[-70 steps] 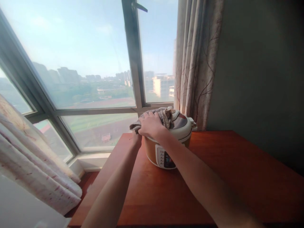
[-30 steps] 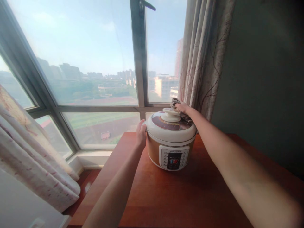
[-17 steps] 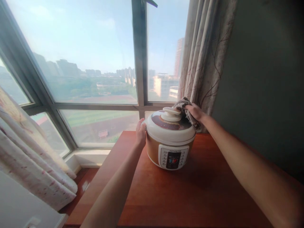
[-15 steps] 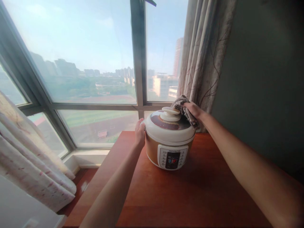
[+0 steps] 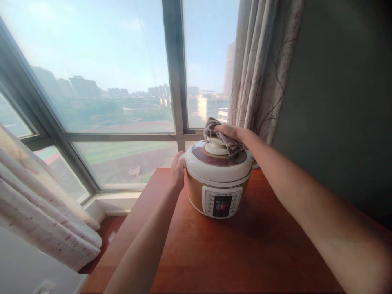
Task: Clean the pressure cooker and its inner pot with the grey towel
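Observation:
A white and gold electric pressure cooker (image 5: 196,192) stands upright on a reddish wooden table (image 5: 190,253), its control panel facing me. My left hand (image 5: 177,171) is closed around the side handle at the cooker's left. In my right hand (image 5: 231,132) is a bunched grey-brown cloth (image 5: 211,124), which lies over the top of the lid knob (image 5: 216,148). Part of the cloth hangs down the knob's right side towards the dark, glossy centre of the lid. The cloth hides the upper part of the knob.
Large window panes (image 5: 122,102) rise behind the table, with a sill (image 5: 119,203) low at the left. A patterned curtain (image 5: 260,73) hangs at the back right, another curtain (image 5: 39,212) at the left. A dark wall (image 5: 337,102) stands on the right.
My right hand has brought the cloth leftward from the right side of the lid onto the knob. The left hand stays at the handle, and the view has shifted slightly.

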The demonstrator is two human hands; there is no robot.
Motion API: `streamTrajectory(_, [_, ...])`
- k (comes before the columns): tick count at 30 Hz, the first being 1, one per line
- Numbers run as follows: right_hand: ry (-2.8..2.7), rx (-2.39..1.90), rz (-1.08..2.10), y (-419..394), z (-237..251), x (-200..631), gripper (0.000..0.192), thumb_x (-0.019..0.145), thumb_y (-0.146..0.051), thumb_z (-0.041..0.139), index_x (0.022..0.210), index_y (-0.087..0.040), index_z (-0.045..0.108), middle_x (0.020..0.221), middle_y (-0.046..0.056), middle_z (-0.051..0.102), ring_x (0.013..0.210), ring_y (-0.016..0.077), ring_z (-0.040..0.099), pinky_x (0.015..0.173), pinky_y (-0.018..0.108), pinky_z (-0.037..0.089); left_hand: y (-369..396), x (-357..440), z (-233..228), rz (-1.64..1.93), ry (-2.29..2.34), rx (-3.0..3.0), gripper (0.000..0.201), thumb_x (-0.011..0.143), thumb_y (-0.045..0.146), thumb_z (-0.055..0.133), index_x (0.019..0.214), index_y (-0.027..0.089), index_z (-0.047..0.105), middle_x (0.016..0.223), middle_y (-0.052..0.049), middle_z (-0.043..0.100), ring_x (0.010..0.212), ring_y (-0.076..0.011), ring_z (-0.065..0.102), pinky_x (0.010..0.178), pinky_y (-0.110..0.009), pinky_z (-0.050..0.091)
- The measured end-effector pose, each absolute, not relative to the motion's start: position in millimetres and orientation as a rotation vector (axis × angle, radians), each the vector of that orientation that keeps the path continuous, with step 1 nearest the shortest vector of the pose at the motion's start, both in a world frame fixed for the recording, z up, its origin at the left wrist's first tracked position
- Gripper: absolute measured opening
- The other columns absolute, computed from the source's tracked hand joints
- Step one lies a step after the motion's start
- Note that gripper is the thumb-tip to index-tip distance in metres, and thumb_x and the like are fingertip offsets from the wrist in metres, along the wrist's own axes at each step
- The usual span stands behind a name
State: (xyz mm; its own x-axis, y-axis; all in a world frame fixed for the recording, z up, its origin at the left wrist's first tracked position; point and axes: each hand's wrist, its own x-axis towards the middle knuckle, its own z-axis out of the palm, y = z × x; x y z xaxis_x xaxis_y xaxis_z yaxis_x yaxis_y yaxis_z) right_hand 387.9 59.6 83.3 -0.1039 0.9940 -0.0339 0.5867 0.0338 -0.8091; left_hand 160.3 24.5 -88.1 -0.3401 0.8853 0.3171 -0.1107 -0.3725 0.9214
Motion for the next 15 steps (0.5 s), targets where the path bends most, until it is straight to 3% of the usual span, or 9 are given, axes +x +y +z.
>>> streamTrajectory(5, [-1.779,-1.328,0.734,28,58,415,0.039,0.084,-0.048,0.059,0.104,-0.015,0.069,0.078,0.005,0.072,0.079,0.0229,0.064,0.070,0.028,0.049,21,159,-84,1.739,1.101,1.132,0.047,0.082,0.041,0.059,0.125,0.020,0.061,0.125,-0.009,0.064,0.120,-0.0278,0.056,0.099,-0.041,0.045])
streamTrajectory(11, [-1.717,-1.332,0.648,11,38,450,0.041,0.085,-0.045,0.059,0.113,-0.018,0.071,0.098,0.006,0.075,0.096,0.0238,0.065,0.080,0.027,0.050,21,161,-83,1.743,1.111,1.108,0.045,0.083,0.039,0.059,0.125,0.023,0.061,0.134,-0.008,0.061,0.124,-0.0281,0.054,0.100,-0.041,0.045])
streamTrajectory(15, [-1.679,-1.511,0.511,25,35,454,0.037,0.086,-0.044,0.058,0.108,-0.018,0.073,0.101,0.007,0.073,0.104,0.0256,0.063,0.088,0.030,0.047,21,163,-82,1.748,1.130,1.088,0.046,0.082,0.039,0.059,0.125,0.022,0.061,0.133,-0.008,0.061,0.121,-0.0278,0.055,0.098,-0.040,0.046])
